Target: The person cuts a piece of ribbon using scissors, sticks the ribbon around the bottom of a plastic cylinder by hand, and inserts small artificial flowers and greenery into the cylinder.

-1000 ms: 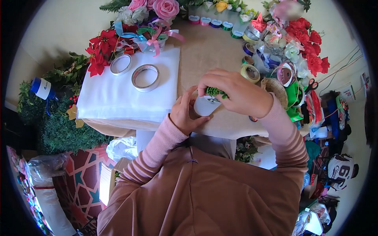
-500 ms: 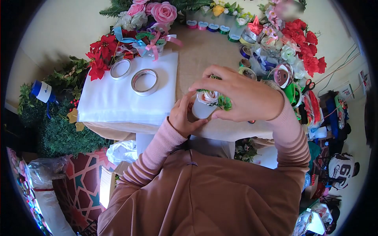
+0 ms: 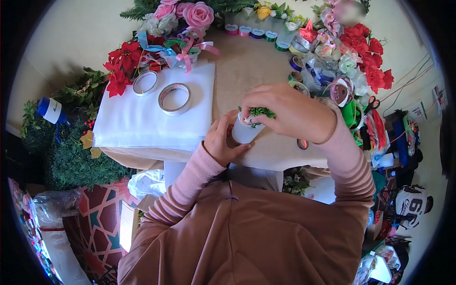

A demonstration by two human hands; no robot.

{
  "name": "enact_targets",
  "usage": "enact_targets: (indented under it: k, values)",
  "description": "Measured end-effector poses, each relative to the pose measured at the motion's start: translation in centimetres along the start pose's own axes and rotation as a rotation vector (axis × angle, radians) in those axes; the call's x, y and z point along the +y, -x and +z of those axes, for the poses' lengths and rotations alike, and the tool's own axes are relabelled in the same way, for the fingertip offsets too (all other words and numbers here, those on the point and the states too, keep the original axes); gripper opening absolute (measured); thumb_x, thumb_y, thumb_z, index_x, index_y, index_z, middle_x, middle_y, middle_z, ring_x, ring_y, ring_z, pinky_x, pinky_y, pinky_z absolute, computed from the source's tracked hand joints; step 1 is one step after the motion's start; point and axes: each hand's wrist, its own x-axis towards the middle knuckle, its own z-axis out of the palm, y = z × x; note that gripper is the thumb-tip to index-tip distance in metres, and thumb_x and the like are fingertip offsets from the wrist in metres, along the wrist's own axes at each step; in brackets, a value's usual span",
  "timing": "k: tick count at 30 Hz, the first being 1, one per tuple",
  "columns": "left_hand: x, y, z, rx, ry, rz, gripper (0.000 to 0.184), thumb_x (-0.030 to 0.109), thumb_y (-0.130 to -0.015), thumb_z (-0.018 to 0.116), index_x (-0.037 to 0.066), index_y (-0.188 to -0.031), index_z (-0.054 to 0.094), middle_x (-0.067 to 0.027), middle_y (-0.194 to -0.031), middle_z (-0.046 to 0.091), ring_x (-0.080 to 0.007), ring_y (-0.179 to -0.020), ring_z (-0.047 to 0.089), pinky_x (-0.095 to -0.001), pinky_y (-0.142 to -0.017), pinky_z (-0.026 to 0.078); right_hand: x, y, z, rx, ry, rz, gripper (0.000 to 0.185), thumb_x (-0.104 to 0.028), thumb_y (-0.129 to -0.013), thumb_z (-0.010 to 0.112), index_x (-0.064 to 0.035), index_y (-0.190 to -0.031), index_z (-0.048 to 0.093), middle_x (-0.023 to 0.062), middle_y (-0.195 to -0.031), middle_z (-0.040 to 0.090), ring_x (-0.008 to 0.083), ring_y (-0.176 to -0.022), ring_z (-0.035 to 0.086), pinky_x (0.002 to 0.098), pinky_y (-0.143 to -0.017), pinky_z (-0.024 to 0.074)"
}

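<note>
A frosted white cup (image 3: 245, 134) stands near the front edge of the table, with my left hand (image 3: 221, 141) wrapped round its left side. Over the cup's mouth, the fingers of my right hand (image 3: 290, 112) are closed on a small artificial flower arrangement. Its green leaves (image 3: 262, 112) stick out beside my fingers, and only a little of the pale bloom shows. How deep the stems sit inside the cup is hidden.
White sheets (image 3: 147, 118) on the left bear two tape rolls (image 3: 174, 99). Similar decorated cups (image 3: 256, 28) line the back. Ribbon rolls (image 3: 342, 91), scissors (image 3: 372, 103) and red flowers (image 3: 373, 54) crowd the right. An orange-rimmed handle (image 3: 302, 144) lies near the front edge.
My right hand has shifted its fingers down over the bloom, which is now mostly covered. The leaves have turned to the upper right side. My left hand and the cup stay in place.
</note>
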Motion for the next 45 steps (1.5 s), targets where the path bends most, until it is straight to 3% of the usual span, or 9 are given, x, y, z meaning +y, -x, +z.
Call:
enact_targets:
  k: [4,7,10,12,16,18,20,23,45]
  values:
    - [-0.1,0.0,0.2,0.003,0.009,0.009,0.080,0.015,-0.060,0.080,0.003,-0.126,0.037,-0.0182,-0.096,0.056,-0.0286,-0.086,0.059,-0.0340,-0.076,0.049,0.0,0.3,0.1,0.027,-0.019,0.017,0.010,-0.004,-0.070,0.062,-0.0019,-0.079,0.057,0.0135,-0.079,0.059,0.0331,-0.081,0.056,0.0385,-0.072,0.0447]
    - [-0.4,0.0,0.3,0.062,-0.050,0.134,0.078,0.017,-0.059,0.082,0.000,-0.123,0.040,-0.0116,-0.091,0.057,-0.0206,-0.078,0.059,-0.0300,-0.073,0.048,0.3,1.0,-0.4,0.094,-0.054,0.040,0.013,-0.004,-0.070,0.063,-0.0027,-0.082,0.060,0.0133,-0.082,0.061,0.0311,-0.082,0.058,0.0357,-0.072,0.0453]
    - [-0.1,0.4,0.2,0.021,0.165,0.080,0.081,0.012,-0.060,0.081,0.001,-0.126,0.035,-0.0120,-0.099,0.056,-0.0193,-0.087,0.057,-0.0305,-0.080,0.046,0.3,2.5,-2.3,0.160,-0.162,0.157,0.016,-0.003,-0.072,0.065,-0.0039,-0.088,0.062,0.0117,-0.086,0.063,0.0254,-0.081,0.060,0.0308,-0.073,0.0452]
    - [0.6,0.8,0.1,0.136,0.604,0.035,0.082,0.009,-0.063,0.079,0.004,-0.129,0.031,-0.0120,-0.105,0.054,-0.0229,-0.100,0.054,-0.0334,-0.089,0.044,0.8,4.6,-2.5,0.214,-0.282,0.237,0.015,-0.001,-0.075,0.065,-0.0024,-0.090,0.062,0.0090,-0.087,0.064,0.0176,-0.080,0.060,0.0270,-0.074,0.0448]
    - [3.7,1.4,-0.6,0.268,0.882,0.099,0.081,-0.004,-0.064,0.076,0.006,-0.128,0.028,-0.0137,-0.113,0.049,-0.0229,-0.110,0.050,-0.0377,-0.093,0.042,2.6,8.5,0.7,0.620,-0.580,0.344,0.013,0.001,-0.077,0.063,-0.0001,-0.090,0.060,0.0063,-0.091,0.062,0.0130,-0.086,0.058,0.0261,-0.077,0.0448]
    - [4.4,1.5,-0.7,0.320,0.880,0.154,0.075,-0.003,-0.064,0.076,0.003,-0.124,0.032,-0.0168,-0.116,0.048,-0.0243,-0.114,0.048,-0.0397,-0.093,0.043,3.0,9.7,3.5,0.757,-0.649,0.368,0.014,0.001,-0.079,0.062,0.0007,-0.092,0.059,0.0068,-0.094,0.061,0.0130,-0.088,0.057,0.0264,-0.078,0.0449]
    - [5.1,1.5,-0.9,0.334,0.692,0.318,0.066,-0.001,-0.065,0.076,-0.001,-0.119,0.037,-0.0201,-0.120,0.047,-0.0261,-0.115,0.048,-0.0396,-0.093,0.043,2.8,10.2,6.1,0.952,-1.189,0.273,0.018,0.003,-0.082,0.057,0.0013,-0.099,0.054,0.0088,-0.098,0.059,0.0148,-0.090,0.057,0.0274,-0.081,0.0448]
    - [6.0,1.6,-0.9,0.360,0.612,0.361,0.058,0.002,-0.064,0.078,-0.004,-0.111,0.045,-0.0235,-0.117,0.051,-0.0280,-0.112,0.051,-0.0391,-0.094,0.042,2.8,10.8,9.0,1.053,-1.387,0.190,0.019,0.002,-0.085,0.053,0.0020,-0.104,0.049,0.0103,-0.100,0.058,0.0159,-0.092,0.057,0.0282,-0.083,0.0448]
    - [7.0,1.7,-2.2,0.355,0.339,0.477,0.035,0.012,-0.059,0.083,-0.001,-0.085,0.062,-0.0219,-0.106,0.060,-0.0331,-0.097,0.060,-0.0362,-0.079,0.050,1.9,10.8,10.6,1.122,-1.483,0.150,0.021,0.006,-0.081,0.055,0.0001,-0.101,0.048,0.0114,-0.100,0.057,0.0194,-0.094,0.057,0.0319,-0.084,0.0469]
